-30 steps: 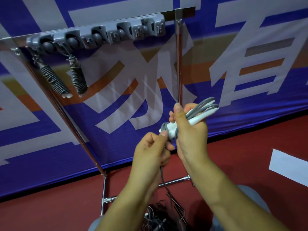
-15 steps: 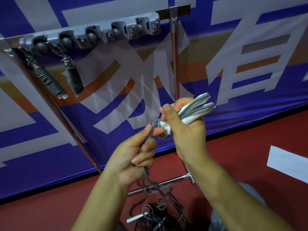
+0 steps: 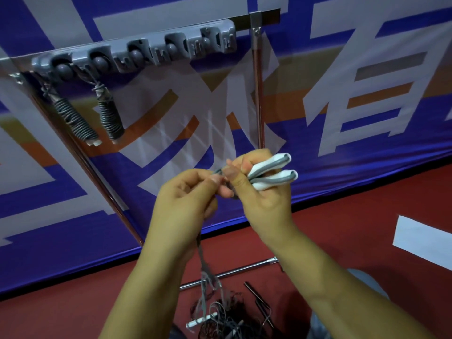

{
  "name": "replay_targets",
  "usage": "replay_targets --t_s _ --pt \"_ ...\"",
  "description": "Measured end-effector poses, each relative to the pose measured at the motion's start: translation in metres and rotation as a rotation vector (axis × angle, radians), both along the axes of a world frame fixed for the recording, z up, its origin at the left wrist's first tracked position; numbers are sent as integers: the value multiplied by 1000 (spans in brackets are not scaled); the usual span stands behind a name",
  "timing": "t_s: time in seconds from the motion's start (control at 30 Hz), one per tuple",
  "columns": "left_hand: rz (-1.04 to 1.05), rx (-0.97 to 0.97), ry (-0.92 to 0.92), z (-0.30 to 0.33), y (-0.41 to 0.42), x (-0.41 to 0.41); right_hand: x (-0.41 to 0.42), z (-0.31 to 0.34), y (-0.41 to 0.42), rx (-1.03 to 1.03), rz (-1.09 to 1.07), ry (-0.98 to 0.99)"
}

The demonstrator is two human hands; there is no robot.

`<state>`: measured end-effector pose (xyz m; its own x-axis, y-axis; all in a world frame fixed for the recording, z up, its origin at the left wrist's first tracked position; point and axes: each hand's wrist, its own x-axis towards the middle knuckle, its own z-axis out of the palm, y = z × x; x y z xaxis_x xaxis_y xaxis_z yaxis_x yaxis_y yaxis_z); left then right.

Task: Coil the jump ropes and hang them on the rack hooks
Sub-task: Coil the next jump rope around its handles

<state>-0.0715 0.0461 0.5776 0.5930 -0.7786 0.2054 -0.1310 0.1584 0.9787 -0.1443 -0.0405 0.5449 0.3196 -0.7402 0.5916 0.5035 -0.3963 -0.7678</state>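
A: Right hand status?
B: Fingers curled round two white-and-grey handles; their ends stick out to the right, side by side.
A: Left hand?
B: Pinches the grey cord just beside the right thumb. The cord hangs down to a tangled pile of ropes on the red floor.
A: Rack?
B: Two coiled ropes hang from its left hooks, in front of a blue banner.
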Motion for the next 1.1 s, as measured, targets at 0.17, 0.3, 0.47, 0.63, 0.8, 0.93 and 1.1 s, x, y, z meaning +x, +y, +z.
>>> replay_targets --t_s 0.17,0.3,0.47,0.63,0.8,0.93,1.1 --pt "87 41 32 -6 -8 3 -1 -2 -1 77 2 -27" --pt "188 136 -250 -16 -12 -10 1 -4 -3 231 39 -116" --pt "252 117 -326 -17 -14 -11 -3 -1 7 202 62 -132" --pt "287 96 -415 -18 -14 -16 -4 -1 11 167 76 -152" --pt "260 89 -579 -28 -6 -25 -6 2 8 180 -45 -192" --pt "116 7 -194 -32 -1 -45 -8 10 3 286 -51 -277" --pt "-59 -26 445 -35 -5 -38 -8 15 5 414 -41 -321"
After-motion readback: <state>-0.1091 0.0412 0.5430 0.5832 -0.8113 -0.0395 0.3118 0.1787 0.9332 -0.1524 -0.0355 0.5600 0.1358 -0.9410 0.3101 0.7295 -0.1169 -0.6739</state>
